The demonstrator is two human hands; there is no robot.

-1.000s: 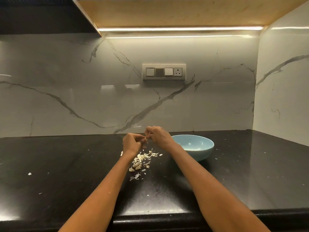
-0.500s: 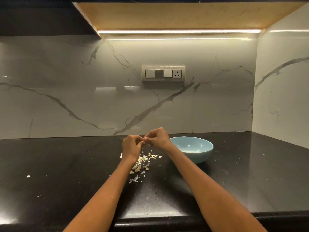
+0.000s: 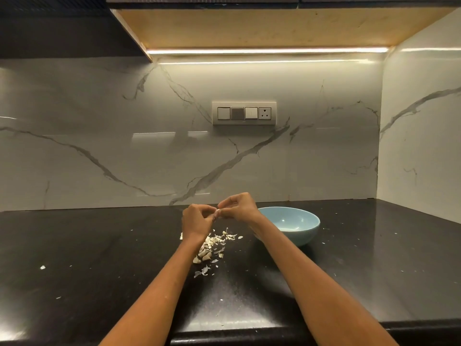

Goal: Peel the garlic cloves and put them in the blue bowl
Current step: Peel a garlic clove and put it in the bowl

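Nearest you, the black counter (image 3: 99,283) runs from its front edge back to the wall, with your two bare forearms reaching out over it. A few pale flecks lie scattered on its dark surface. Just beyond your left wrist sits the pile of peels (image 3: 212,245), a loose heap of papery skins and some cloves on the counter, below and between your hands. Above it your left hand (image 3: 197,221) has its fingers curled in, pinching one end of a clove (image 3: 218,212), and your right hand (image 3: 237,208) meets it fingertip to fingertip, thumb and fingers pinched on the other end. The clove is small and mostly hidden between the fingers, so you cannot tell how much skin is on it. It is held in the air over the counter, above the far edge of the pile. To the right of your right hand stands the bowl (image 3: 289,224), blue, upright on the counter, close beside your right wrist. Behind it all rises the marble wall (image 3: 124,146) with a switch plate (image 3: 244,113), lit by a light strip (image 3: 267,50) under the cabinet.
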